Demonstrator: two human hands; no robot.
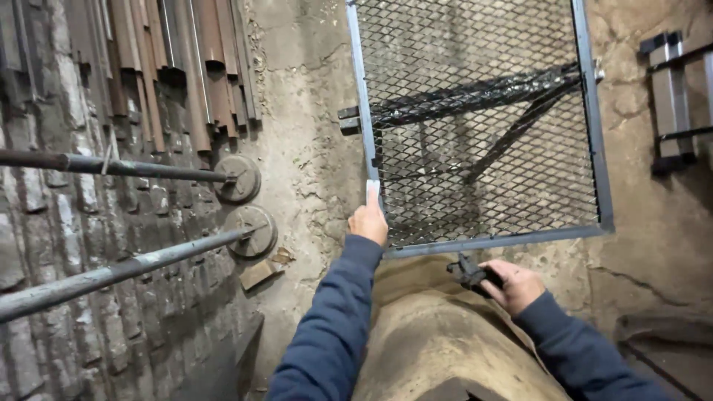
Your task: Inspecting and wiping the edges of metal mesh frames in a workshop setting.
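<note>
A grey steel frame filled with expanded metal mesh stands over the dusty floor. My left hand grips the frame's left bar near its lower left corner, fingers wrapped round the steel. My right hand sits just below the frame's bottom bar and is closed on a small black tool that points left. Both arms wear dark blue sleeves. A black welded stand shows through the mesh behind the frame.
A brick wall runs along the left with two round steel bars ending in discs. Rusty angle irons lean at the top left. Grey steel sections lie at the right. My tan trouser leg fills the bottom middle.
</note>
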